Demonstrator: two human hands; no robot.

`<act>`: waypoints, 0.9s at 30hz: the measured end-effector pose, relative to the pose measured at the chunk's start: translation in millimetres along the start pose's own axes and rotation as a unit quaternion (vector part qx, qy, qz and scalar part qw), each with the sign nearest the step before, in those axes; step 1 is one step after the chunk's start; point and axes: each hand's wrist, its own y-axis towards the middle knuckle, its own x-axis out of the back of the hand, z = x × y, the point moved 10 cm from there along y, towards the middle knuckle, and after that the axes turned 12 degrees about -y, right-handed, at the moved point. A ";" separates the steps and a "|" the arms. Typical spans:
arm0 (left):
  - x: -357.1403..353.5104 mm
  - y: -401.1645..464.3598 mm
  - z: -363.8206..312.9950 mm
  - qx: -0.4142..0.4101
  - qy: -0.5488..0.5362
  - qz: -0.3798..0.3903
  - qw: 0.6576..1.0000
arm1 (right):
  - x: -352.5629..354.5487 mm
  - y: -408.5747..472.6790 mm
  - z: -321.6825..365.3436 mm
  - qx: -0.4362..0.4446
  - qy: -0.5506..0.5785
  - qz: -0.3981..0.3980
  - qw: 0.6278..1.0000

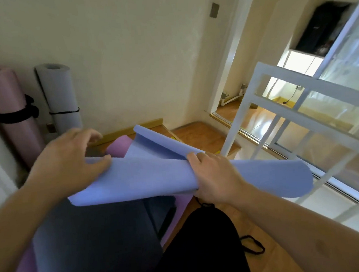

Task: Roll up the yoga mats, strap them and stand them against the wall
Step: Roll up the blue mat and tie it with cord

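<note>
The wall [127, 55] serves as landmark: two mats are already done there, a pink roll [9, 112] and a grey roll [59, 99], each upright against it and cinched with a black strap. The blue mat [155, 175] is the one in hand, held in the air well out from the wall, above a purple mat [120, 145] and a dark mat [96, 235] lying on the floor.

The right hand [217, 177] grips the loosely gathered middle of the blue mat, fingers wrapped round it. The left hand [71, 161] lies on the near edge, fingers spread and only lightly curled, thumb on the sheet; it seems to steady it, not clamp it.

The step looks like starting the roll. The sheet flops loosely at both ends, so next it likely needs laying flat, edges squared, and a tight first turn. A black strap [252, 245] lies on the floor, away from the wall.
</note>
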 end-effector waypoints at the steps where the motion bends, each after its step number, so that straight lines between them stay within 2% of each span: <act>1: -10.2 -0.3 -30.7 -0.045 0.023 0.047 0.998 | 2.1 2.3 3.3 0.000 0.001 0.002 1.000; 2: -30.0 -2.0 -56.1 -0.072 0.050 0.101 0.991 | 4.6 4.6 6.6 -0.001 -0.001 0.003 1.000; 4: -81.8 -11.5 -99.9 -0.111 0.173 0.182 0.962 | 9.5 8.2 11.8 -0.005 -0.013 -0.003 1.000; 5: -103.2 -16.0 -115.1 -0.134 0.229 0.192 0.945 | 10.1 8.1 13.5 -0.009 -0.021 -0.004 1.000; 7: -125.2 -17.8 -133.0 -0.155 0.271 0.169 0.935 | 10.1 2.3 11.8 -0.020 -0.023 -0.012 0.999; 10: -131.6 -16.3 -136.0 -0.163 0.277 0.158 0.934 | 9.9 -21.0 1.6 -0.026 0.016 -0.025 0.999; 13: -128.2 -16.7 -133.2 -0.170 0.262 0.177 0.933 | 3.0 -50.8 -18.0 -0.043 0.021 0.014 0.999; 16: -124.4 -12.9 -115.8 -0.113 0.207 0.238 0.942 | -6.5 -70.2 -38.6 -0.083 0.016 0.018 0.996; 20: -133.7 -12.2 -107.8 -0.099 0.178 0.297 0.933 | -16.2 -66.7 -38.8 -0.080 0.026 0.013 0.996; 22: -140.0 -13.0 -114.3 -0.118 0.200 0.288 0.929 | -17.4 -61.5 -38.9 -0.071 0.036 0.032 0.996; 25: -156.0 -16.8 -137.2 -0.216 0.293 0.214 0.907 | -20.3 -54.5 -44.2 -0.069 0.066 0.072 0.993; 27: -161.9 -17.7 -150.7 -0.239 0.329 0.183 0.895 | -23.3 -52.2 -48.3 -0.078 0.077 0.091 0.990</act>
